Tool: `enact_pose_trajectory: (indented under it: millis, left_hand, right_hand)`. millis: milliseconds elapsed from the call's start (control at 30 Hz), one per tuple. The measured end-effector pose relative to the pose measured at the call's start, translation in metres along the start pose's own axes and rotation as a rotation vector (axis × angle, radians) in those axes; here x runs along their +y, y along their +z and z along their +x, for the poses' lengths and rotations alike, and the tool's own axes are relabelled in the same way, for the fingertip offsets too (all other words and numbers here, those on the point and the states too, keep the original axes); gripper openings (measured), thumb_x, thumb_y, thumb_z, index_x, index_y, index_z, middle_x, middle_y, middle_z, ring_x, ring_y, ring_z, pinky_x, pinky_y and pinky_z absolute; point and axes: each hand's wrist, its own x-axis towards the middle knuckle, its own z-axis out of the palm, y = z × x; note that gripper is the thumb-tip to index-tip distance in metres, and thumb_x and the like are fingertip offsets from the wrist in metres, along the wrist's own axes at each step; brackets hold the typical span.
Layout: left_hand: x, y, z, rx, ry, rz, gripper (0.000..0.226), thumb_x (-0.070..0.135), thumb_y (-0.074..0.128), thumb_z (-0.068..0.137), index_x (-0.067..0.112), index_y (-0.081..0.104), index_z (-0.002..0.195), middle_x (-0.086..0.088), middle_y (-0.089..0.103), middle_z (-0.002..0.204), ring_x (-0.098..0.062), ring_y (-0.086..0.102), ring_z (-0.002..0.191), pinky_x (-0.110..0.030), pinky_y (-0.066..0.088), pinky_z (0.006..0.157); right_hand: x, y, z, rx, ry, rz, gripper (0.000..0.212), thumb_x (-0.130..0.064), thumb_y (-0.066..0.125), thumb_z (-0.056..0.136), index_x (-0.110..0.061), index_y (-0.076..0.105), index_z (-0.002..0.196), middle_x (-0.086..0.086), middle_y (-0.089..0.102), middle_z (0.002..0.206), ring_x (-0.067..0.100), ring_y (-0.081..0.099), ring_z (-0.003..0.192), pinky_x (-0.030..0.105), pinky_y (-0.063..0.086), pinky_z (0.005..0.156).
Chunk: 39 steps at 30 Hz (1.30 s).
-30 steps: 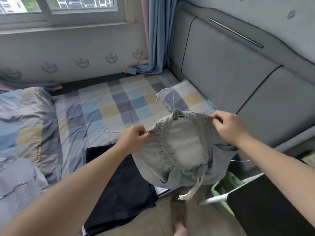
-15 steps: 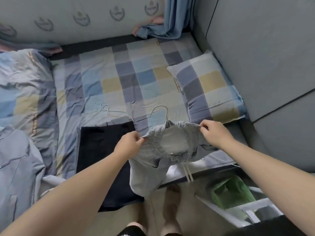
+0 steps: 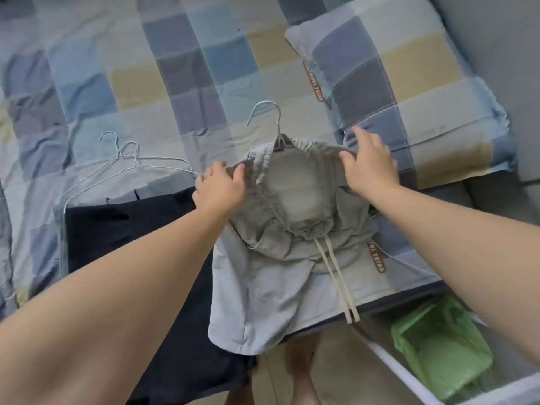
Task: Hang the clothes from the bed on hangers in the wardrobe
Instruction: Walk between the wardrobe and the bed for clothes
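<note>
Grey drawstring shorts (image 3: 292, 229) lie on the near edge of the bed (image 3: 190, 54), just left of the pillow (image 3: 394, 83). Their waistband is stretched open over a wire hanger (image 3: 279, 121) whose hook points away, and two pale cords trail off the edge. Further left of the pillow, a dark garment (image 3: 117, 229) lies flat, with two bare wire hangers (image 3: 135, 160) overlapping beside it.

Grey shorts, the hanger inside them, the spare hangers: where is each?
grey shorts (image 3: 295, 182): head view, inner fabric below waistband.
hanger in shorts (image 3: 279, 121): head view, hook shank.
spare hangers (image 3: 128, 142): head view, one hook.
</note>
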Motion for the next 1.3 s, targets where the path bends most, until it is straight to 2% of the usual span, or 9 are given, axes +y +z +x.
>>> enact_pose_trajectory:
  millis: [67,100,233,367,600,833,1033,1300]
  left_hand:
    - [-0.008,0.010,0.006,-0.038,-0.053,-0.023,0.064,0.063,0.032,0.099,0.027,0.030,0.152,-0.002,0.031,0.160,-0.029,0.017,0.150,-0.051,0.023,0.116]
    - [-0.016,0.013,0.001,-0.056,-0.050,-0.007,0.066,0.063,0.031,0.099,0.028,0.027,0.154,-0.001,0.026,0.163,-0.029,0.014,0.151,-0.052,0.021,0.117]
    - [-0.043,0.009,-0.044,-0.141,0.040,0.065,0.067,0.063,0.027,0.100,0.031,0.019,0.158,0.000,0.015,0.167,-0.029,0.008,0.153,-0.050,0.018,0.120]
    - [-0.050,-0.017,-0.100,-0.185,0.127,0.121,0.066,0.062,0.028,0.101,0.033,0.017,0.159,0.000,0.011,0.168,-0.027,0.004,0.154,-0.047,0.016,0.121]
    - [-0.042,-0.107,-0.194,-0.130,0.317,0.173,0.066,0.064,0.026,0.100,0.037,0.012,0.159,0.002,0.006,0.168,-0.023,-0.001,0.154,-0.047,0.012,0.122]
    - [-0.060,-0.184,-0.262,0.010,0.431,0.206,0.070,0.069,0.026,0.098,0.040,0.004,0.158,0.005,-0.004,0.168,-0.024,-0.008,0.154,-0.049,0.005,0.123]
    - [-0.075,-0.217,-0.299,0.035,0.385,0.146,0.073,0.069,0.026,0.097,0.040,0.000,0.158,0.006,-0.008,0.168,-0.022,-0.012,0.153,-0.050,0.002,0.124]
    - [-0.103,-0.230,-0.335,0.202,0.151,0.054,0.072,0.066,0.029,0.098,0.039,0.001,0.158,0.004,-0.005,0.168,-0.022,-0.010,0.153,-0.051,0.003,0.123]
  right_hand:
    - [-0.011,0.018,0.000,-0.094,0.042,0.036,0.064,-0.046,0.040,0.100,-0.028,0.012,0.155,-0.001,0.017,0.161,0.031,0.022,0.144,0.055,0.023,0.110]
    - [-0.015,0.025,-0.006,-0.136,0.048,0.040,0.068,-0.047,0.040,0.099,-0.029,0.007,0.155,-0.002,0.012,0.162,0.031,0.018,0.146,0.055,0.022,0.112]
    - [-0.020,0.031,-0.053,-0.249,0.033,0.019,0.069,-0.048,0.038,0.099,-0.033,0.001,0.155,-0.003,0.002,0.164,0.026,0.006,0.149,0.054,0.014,0.115]
    - [-0.025,0.003,-0.107,-0.303,0.007,-0.041,0.069,-0.052,0.037,0.099,-0.036,0.000,0.155,-0.005,-0.001,0.164,0.023,0.003,0.150,0.053,0.012,0.116]
    - [-0.067,-0.083,-0.202,-0.220,-0.064,-0.009,0.067,-0.054,0.034,0.099,-0.036,0.004,0.155,-0.005,-0.001,0.164,0.021,0.003,0.150,0.053,0.013,0.117]
    - [-0.123,-0.131,-0.285,-0.062,-0.200,0.056,0.065,-0.053,0.033,0.099,-0.038,0.003,0.155,-0.008,-0.004,0.164,0.017,-0.003,0.150,0.050,0.005,0.118]
    - [-0.147,-0.146,-0.317,-0.005,-0.309,0.073,0.065,-0.053,0.032,0.099,-0.039,0.001,0.154,-0.010,-0.003,0.164,0.014,-0.006,0.150,0.049,0.003,0.120]
    - [-0.177,-0.141,-0.316,-0.138,-0.587,-0.013,0.063,-0.052,0.033,0.099,-0.039,0.005,0.154,-0.011,0.002,0.164,0.016,-0.003,0.150,0.050,0.002,0.120]
